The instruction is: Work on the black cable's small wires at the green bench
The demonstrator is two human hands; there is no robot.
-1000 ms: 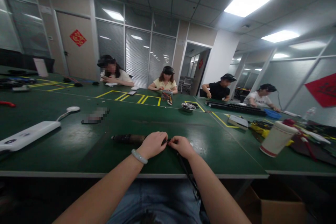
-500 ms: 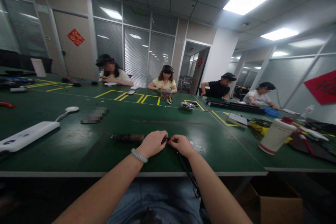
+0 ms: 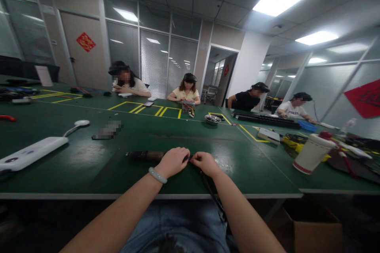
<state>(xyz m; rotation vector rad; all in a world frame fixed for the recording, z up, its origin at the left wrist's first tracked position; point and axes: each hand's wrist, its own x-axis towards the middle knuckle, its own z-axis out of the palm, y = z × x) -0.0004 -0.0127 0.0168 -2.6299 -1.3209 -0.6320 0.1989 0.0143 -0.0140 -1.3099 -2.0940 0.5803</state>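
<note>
A dark, slim cylindrical tool [image 3: 147, 155], which looks like an electric screwdriver, lies sideways on the green table with its narrow metal tip to the left. My left hand [image 3: 175, 161], with a pale bangle at the wrist, is closed over its right end. Just beside it my right hand [image 3: 205, 163] pinches the black cable [image 3: 211, 189] at that end. The fingertips of both hands nearly meet, and the joint between tool and cable is mostly hidden by them. From my right hand the cable hangs over the table's front edge.
A white power strip [image 3: 35, 153] lies at left, near a blurred-out flat object [image 3: 108, 130]. Farther back stands a metal bowl [image 3: 212, 119]. To the right are a white cup [image 3: 311, 154], a white box [image 3: 268, 136] and tangled cables. Several co-workers sit across the table.
My hands and the tool stay almost in place, with only a slight shift of the fingers at the joint. Across the table, the co-worker in the black top has leaned a little.
</note>
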